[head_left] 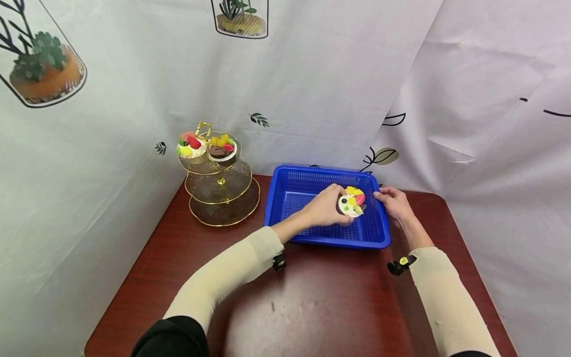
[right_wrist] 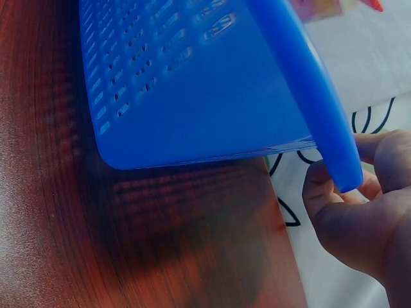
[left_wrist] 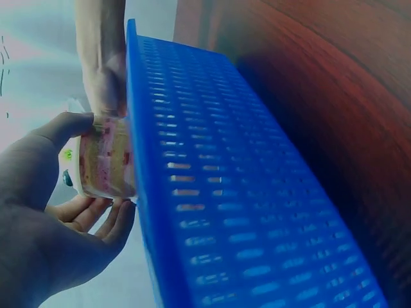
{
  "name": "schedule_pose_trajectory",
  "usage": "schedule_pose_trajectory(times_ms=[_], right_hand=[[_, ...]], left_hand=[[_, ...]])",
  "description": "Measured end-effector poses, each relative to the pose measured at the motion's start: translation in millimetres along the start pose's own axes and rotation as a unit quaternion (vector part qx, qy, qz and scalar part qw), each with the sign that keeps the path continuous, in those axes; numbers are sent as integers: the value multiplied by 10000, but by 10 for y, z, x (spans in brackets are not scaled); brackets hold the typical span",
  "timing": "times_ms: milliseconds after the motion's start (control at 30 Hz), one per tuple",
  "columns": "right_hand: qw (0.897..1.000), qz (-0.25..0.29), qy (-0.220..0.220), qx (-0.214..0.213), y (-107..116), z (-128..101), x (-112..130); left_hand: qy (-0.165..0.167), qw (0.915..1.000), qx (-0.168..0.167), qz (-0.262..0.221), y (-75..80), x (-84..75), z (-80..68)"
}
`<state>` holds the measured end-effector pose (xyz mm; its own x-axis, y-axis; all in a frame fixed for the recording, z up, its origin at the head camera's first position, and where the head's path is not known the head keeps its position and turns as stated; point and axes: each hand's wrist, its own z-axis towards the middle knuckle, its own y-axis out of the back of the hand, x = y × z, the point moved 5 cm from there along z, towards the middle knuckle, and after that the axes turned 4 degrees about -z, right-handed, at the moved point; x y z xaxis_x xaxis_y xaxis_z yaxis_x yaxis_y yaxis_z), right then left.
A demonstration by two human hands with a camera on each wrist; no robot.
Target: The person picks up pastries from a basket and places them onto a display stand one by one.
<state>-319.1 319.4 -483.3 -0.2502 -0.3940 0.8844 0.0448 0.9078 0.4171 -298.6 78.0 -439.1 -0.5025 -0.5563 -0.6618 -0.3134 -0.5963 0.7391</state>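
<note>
At your ten o'clock a gold three-tier stand (head_left: 221, 186) sits on the dark red table (head_left: 312, 307); its top tier carries two fruit-topped cakes (head_left: 205, 145), while the two lower tiers show only glass. Just right of the stand, toward twelve o'clock, lies the blue basket (head_left: 294, 198), slotted walls upright. Your left hand (head_left: 327, 207) reaches into the basket and grips a small fruit cake (head_left: 352, 202); the left wrist view shows thumb and fingers (left_wrist: 96, 215) curled round the cake's side, holding it just inside the basket wall (left_wrist: 212, 192). The cake sits in the basket's right half. At one o'clock your right hand (head_left: 394, 202) holds the basket's right rim, fingers (right_wrist: 334, 192) curled round the edge and pinching it, as the right wrist view confirms.
</note>
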Motion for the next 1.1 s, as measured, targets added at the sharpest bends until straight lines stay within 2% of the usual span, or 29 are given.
schedule_pose_trajectory(times_ms=[433,767,1100], right_hand=[[9998,182,55,48,1,4,4],[9999,-82,94,-44,9,1,-9],[9999,-129,21,-33,7,7,-18]], left_hand=[[-465,9963,-455,-570,337,-94,-130],[-434,9919,-619,-1024,618,-87,-308],[-340,9841,-941,-1469,864,52,-509]])
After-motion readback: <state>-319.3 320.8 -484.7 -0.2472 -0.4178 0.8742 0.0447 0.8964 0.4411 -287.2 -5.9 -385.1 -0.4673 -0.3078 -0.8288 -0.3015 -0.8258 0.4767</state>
